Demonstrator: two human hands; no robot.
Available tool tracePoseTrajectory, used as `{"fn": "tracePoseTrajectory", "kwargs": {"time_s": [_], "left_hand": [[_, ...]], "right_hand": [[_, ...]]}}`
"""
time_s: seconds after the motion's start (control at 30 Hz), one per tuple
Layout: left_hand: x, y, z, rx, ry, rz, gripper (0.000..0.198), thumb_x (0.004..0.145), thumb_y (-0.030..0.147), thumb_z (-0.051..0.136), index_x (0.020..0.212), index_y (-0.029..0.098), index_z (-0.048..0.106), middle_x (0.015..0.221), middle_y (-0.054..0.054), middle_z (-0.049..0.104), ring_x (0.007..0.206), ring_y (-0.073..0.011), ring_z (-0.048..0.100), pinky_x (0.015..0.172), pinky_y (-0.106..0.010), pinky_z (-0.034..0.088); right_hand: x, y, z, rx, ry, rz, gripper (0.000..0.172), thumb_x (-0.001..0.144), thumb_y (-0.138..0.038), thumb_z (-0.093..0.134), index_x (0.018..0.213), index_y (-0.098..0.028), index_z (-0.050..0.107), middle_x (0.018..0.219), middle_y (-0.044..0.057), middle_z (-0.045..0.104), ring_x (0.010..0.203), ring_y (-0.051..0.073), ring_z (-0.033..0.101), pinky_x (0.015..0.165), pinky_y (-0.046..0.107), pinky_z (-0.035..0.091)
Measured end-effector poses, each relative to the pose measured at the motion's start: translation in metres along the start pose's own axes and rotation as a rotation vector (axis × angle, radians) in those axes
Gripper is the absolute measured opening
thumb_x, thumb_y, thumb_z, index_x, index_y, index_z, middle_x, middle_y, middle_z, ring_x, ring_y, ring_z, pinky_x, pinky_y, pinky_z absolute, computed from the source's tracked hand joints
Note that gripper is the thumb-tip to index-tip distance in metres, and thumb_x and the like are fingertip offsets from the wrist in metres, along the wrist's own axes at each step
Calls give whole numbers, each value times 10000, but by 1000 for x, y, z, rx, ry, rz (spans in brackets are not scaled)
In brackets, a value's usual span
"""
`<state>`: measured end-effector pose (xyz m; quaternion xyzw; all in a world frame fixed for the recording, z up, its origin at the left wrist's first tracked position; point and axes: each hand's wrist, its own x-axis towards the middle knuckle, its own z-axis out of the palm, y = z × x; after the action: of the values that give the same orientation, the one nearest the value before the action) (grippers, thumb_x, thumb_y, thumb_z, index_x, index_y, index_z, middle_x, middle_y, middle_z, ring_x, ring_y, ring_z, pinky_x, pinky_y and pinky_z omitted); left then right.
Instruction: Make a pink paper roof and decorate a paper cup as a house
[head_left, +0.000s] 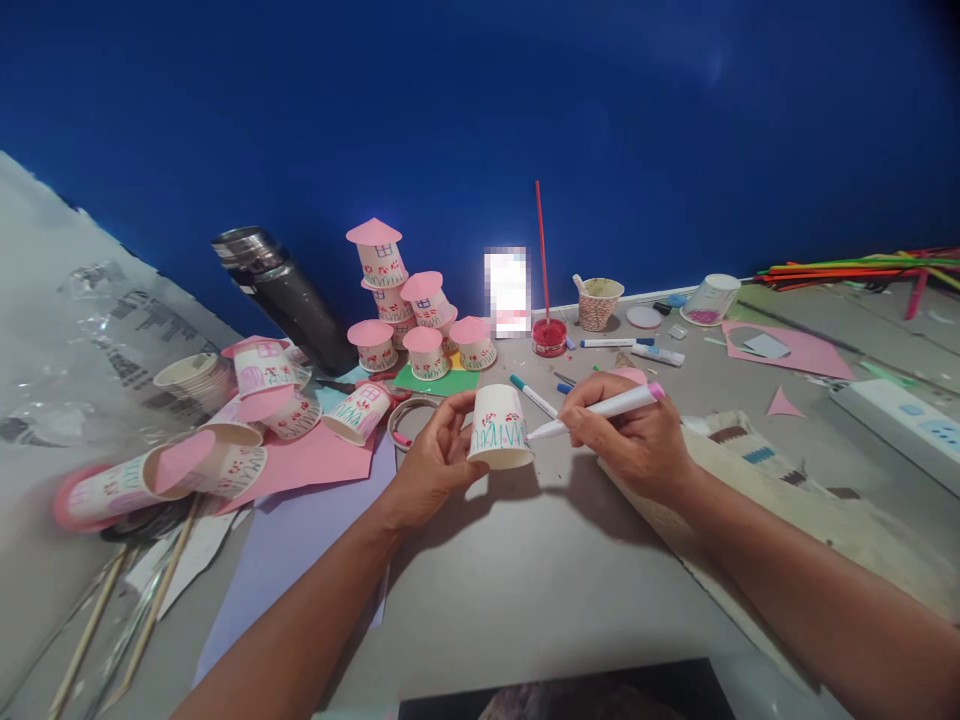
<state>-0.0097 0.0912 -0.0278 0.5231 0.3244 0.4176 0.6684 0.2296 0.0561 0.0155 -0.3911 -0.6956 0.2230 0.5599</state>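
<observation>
A white paper cup, turned upside down, is gripped from the left by my left hand. Green zigzag strokes and small red flowers run around its side. My right hand is closed around a white marker with a pink end. The marker's tip is at the right side of the cup; whether it touches cannot be made out. Behind the cup lies a teal-capped marker. Several decorated cups with pink cone roofs stand stacked on and around a green sheet.
A dark flask leans at the back left, near more decorated cups on pink paper. Back centre are a red tub with a stick and a small patterned cup. A power strip and beige cloth lie right.
</observation>
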Motion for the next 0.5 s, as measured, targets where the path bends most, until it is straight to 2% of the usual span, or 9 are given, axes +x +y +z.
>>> {"fn": "tracePoseTrajectory", "kwargs": {"time_s": [0.23,0.5], "left_hand": [[-1,-2,-1,-1,-6,-7,763,636,95,855,1320,251,555,1441,-95,585,1120,-207,661,904,-290,561],[-1,0,1,51,1,-2,754,652,126,849,1328,265,545,1451,-100,582,1175,-253,660,923,-332,566]], "right_hand": [[0,0,-1,-9,-48,19,192,921,-247,654,736,-198,672,662,5,685,560,124,585,527,246,460],[0,-2,1,-10,-35,43,215,921,-266,657,716,-203,667,664,8,685,560,123,568,534,255,460]]}}
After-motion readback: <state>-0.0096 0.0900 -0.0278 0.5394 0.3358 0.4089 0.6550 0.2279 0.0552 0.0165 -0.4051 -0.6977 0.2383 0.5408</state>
